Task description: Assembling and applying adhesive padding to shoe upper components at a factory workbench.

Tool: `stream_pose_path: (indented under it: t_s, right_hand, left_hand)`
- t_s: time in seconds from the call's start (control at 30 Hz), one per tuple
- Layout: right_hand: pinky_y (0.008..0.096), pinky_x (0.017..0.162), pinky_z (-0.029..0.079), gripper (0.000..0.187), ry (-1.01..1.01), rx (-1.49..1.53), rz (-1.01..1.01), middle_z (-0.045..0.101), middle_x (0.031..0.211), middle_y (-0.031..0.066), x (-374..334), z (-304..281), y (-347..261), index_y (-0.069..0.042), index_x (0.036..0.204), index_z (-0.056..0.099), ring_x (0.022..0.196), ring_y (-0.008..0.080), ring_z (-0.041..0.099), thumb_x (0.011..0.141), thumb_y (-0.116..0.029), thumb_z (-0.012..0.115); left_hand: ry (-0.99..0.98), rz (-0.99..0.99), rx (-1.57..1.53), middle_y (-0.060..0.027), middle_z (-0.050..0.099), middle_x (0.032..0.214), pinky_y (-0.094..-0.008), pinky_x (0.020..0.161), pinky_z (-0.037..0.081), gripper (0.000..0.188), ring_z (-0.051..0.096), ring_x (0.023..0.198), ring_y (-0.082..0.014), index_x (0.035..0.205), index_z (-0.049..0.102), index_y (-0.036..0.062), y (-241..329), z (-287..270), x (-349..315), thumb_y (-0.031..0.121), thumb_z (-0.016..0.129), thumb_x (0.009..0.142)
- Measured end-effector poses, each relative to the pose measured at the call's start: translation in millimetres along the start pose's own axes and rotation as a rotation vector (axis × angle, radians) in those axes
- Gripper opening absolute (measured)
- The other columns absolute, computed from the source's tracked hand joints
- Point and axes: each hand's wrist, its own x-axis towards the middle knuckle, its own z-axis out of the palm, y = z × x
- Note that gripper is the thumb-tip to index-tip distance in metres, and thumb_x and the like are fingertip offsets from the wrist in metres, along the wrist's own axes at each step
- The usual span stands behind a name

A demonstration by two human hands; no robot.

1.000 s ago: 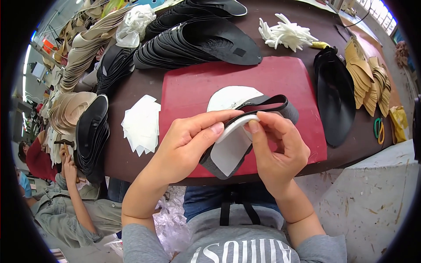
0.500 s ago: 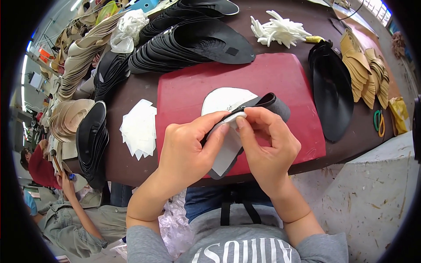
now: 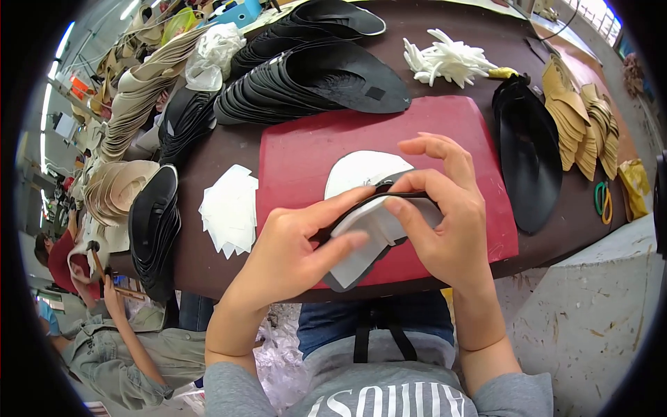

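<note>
Over my remote feed I saw the right hand [image 3: 451,226] pinching the dark upper edge of a curved piece [image 3: 358,257] between thumb and forefinger, its other fingers spread. The left hand [image 3: 288,247] had its fingers behind that edge, its blurred thumb lifted before the pale lining (touching or not, I couldn't tell). The piece was tilted over the near part of a red mat [image 3: 299,149].
</note>
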Motion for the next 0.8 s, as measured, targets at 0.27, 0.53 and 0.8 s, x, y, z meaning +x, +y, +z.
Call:
stream_pose_path:
  t_s: [0.27,0.53,0.8]
  right_hand:
    - [0.0445,0.107,0.032,0.011,-0.122,-0.060,-0.064,0.059,0.112,0.0080,3.6,9.4,-20.9,-0.004,0.080,0.064,0.106,0.0253,0.053,0.073,-0.008,0.072]
    - [0.0453,0.107,0.032,0.011,-0.170,-0.357,-0.388,0.061,0.098,0.0079,18.4,16.3,-45.9,-0.004,0.085,0.064,0.094,0.0233,0.056,0.076,-0.010,0.070]
    - [0.0349,0.089,0.042,0.022,-0.004,-0.164,-0.210,0.061,0.089,0.0069,17.8,13.7,-72.7,-0.004,0.096,0.066,0.084,0.0202,0.055,0.076,-0.012,0.071]
  left_hand:
    - [0.004,-0.044,0.050,-0.0079,0.070,0.076,-0.0219,0.047,0.040,0.029,0.051,0.054,-0.0084,0.107,0.068,-0.0028,-3.1,-29.4,-25.4,0.003,0.067,0.079]
    - [0.283,0.381,0.363,-0.0083,0.071,0.085,-0.0258,0.056,0.045,0.023,0.058,0.062,-0.0179,0.102,0.069,-0.0005,0.2,-43.5,-28.8,0.005,0.067,0.079]
    - [0.077,-0.057,-0.296,-0.0113,0.067,0.100,-0.0262,0.072,0.050,0.038,0.062,0.082,-0.0170,0.125,0.053,0.0007,-18.3,-5.8,-66.4,0.009,0.060,0.088]
